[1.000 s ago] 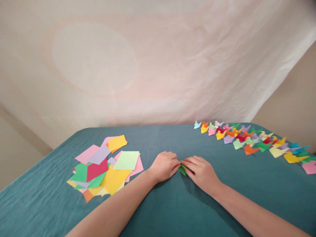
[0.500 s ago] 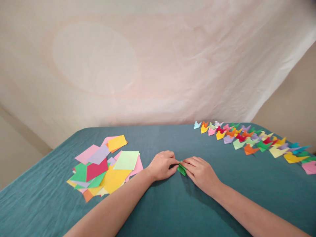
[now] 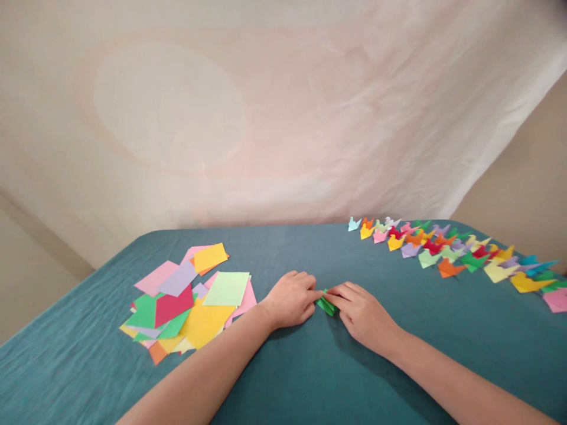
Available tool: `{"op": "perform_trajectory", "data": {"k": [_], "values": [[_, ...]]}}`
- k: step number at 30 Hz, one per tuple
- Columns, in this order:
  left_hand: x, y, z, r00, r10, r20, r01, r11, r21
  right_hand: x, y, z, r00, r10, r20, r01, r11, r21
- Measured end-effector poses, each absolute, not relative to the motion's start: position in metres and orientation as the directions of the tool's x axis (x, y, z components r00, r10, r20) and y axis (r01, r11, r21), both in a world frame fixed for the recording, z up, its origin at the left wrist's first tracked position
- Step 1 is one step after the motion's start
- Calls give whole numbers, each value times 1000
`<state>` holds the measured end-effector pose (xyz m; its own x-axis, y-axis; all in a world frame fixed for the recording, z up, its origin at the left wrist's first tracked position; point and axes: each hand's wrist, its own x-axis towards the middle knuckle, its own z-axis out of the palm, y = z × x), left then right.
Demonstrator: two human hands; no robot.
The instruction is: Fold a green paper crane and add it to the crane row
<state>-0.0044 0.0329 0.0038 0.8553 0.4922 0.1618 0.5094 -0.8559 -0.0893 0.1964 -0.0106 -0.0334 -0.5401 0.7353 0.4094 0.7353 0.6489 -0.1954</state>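
A small piece of green folded paper (image 3: pixel 326 305) lies low over the cloth, between my two hands. My left hand (image 3: pixel 293 300) has its fingers curled, with the index fingertip pressed on the paper's upper left edge. From the other side my right hand (image 3: pixel 361 311) grips the upper right of the same piece with its index finger; its thumb is tucked lower, partly hidden. The green paper shows several layers fanned at its lower edge.
Loose coloured paper sheets (image 3: pixel 208 321) lie heaped on the left, beside my left forearm. Several rows of folded paper birds (image 3: pixel 450 268) stand at the back right. A teal cloth (image 3: pixel 283 378) covers the table, and a pale sheet (image 3: pixel 283 118) hangs behind it.
My left thumb has drawn back from the green paper, while the left index finger stays at its edge. More of the paper's layers show now. My right thumb has shifted slightly lower.
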Motion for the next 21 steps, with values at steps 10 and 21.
{"op": "perform_trajectory", "data": {"k": [10,21], "values": [[-3,32,5,863,485,137,502,-855,-131,201,-7,-36,-579,714,395,702,682,-205],[-7,37,-2,862,478,166,491,-870,-43,201,-8,-33,-602,711,364,708,686,-167]]}}
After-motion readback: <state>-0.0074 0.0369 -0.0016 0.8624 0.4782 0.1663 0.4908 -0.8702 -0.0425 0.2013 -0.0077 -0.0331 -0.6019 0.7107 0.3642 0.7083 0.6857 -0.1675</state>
